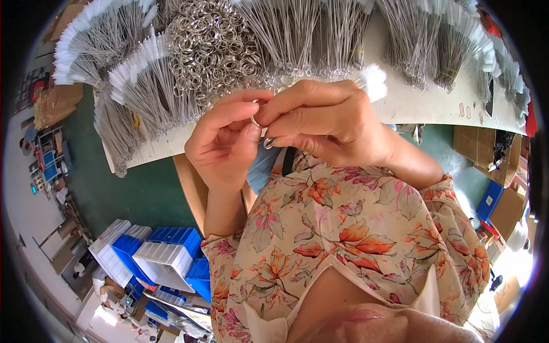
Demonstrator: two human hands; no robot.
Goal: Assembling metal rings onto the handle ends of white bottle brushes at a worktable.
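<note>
In front of my chest, my left hand (pixel 220 140) pinches a shiny metal split ring (pixel 255 116) between thumb and fingertips. My right hand (pixel 337 117) is closed right beside it, its fingertips meeting the ring's edge. A small wire loop (pixel 268 143) pokes out below the right fingertips. White brush bristles (pixel 374 83) stick out past the back of my right hand, apparently the other end of a thin wire brush held in it; the stem between is hidden by the hand. Behind both hands lies a big heap of metal rings (pixel 214 48).
Bundles of wire-stemmed brushes (pixel 297 37) cover the pale table (pixel 394 108), with more bundles (pixel 137 86) left of the ring heap. Blue and white plastic crates (pixel 163 257) stand on the green floor at lower left. Cardboard boxes (pixel 474 146) are at right. Other people (pixel 103 286) are far off left.
</note>
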